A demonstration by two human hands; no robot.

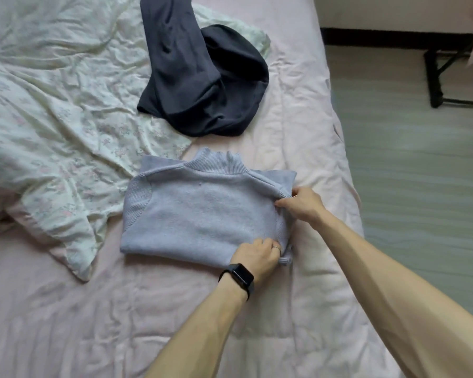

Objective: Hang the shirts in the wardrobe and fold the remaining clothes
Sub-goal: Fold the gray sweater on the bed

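The right forearm (393, 290) and left forearm (200, 326) are stretched out over the pink bed (79, 323). The left grip (254, 257), a watch (240, 276) at its wrist, is curled closed on the fabric at the near right corner of the sweater (202, 211). The right grip (302, 204) is pinched tight on a sleeve cuff at the sweater's far right edge. The sweater is laid folded on the bed, collar away, beside a floral duvet (52, 110) at its left. Dark trousers (202, 77) are heaped beyond it, not touching.

Lavender sweater (202, 214), navy garment (200, 91) (white floral quilt (52, 99))
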